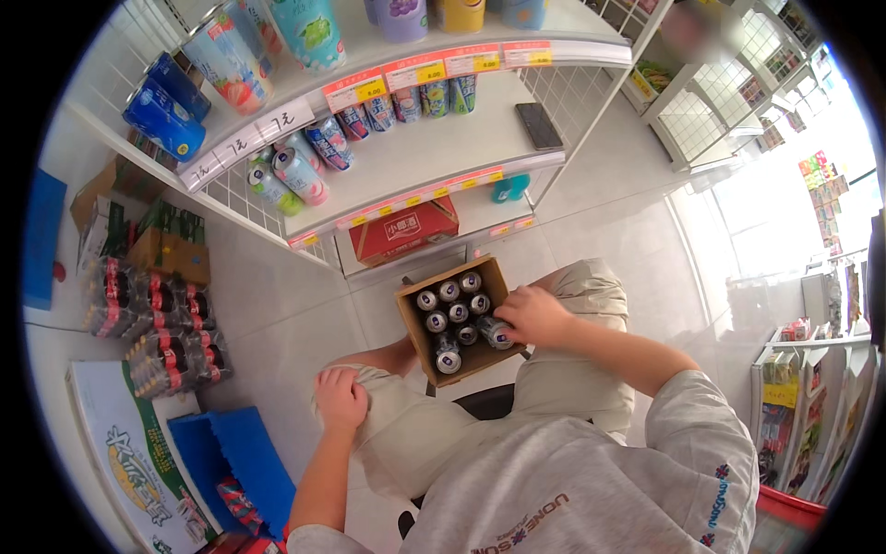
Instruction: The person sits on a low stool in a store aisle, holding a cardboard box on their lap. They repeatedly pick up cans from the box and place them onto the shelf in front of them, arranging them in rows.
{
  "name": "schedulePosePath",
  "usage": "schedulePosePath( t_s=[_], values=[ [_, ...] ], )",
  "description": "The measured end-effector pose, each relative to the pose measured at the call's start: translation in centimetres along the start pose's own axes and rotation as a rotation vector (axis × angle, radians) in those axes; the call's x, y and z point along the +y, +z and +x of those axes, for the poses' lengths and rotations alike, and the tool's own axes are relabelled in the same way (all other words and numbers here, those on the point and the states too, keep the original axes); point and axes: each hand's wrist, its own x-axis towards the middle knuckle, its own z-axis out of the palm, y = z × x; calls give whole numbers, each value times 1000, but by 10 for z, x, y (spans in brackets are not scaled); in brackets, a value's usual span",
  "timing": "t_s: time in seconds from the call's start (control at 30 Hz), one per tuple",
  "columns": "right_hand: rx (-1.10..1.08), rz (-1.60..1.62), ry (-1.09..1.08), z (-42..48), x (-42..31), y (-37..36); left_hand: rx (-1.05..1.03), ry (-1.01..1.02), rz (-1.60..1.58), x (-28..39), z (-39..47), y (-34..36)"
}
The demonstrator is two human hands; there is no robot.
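Observation:
An open cardboard box (430,370) sits between my knees with several drink cans in it. Most of the cans (457,312) stand upright, tops up, while one can (448,360) leans near the front left corner. My right hand (536,315) reaches over the box's right side, its fingers on a tilted silver-topped can (495,332); part of that can is hidden by the fingers. On my left knee rests my left hand (340,399), holding nothing.
Ahead stands a white wire shelf (429,149) with drink cans, price tags and a black phone (538,126). A red carton (404,230) lies on its lowest level. Shrink-wrapped bottles (163,325) and a blue bin (235,457) are on the left. A blurred person (702,31) is at the upper right.

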Motion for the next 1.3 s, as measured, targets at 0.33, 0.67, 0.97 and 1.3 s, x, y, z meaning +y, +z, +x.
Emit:
schedulePosePath(
  t_s=[0.33, 0.67, 0.97, 1.3],
  values=[
    [-608, -232, 153, 48, -46, 45, 13, -23, 65, -2, -3, 1],
    [-654, -356, 255, 66, -38, 82, 55, -15, 61, -4, -2, 5],
    [-490, 134, 379, 36, -15, 0, 39, -53, 6, -1, -3, 6],
    [-674, 1323, 587, -10, 16, 0, 61, -34, 23, -1, -2, 5]
  ],
)
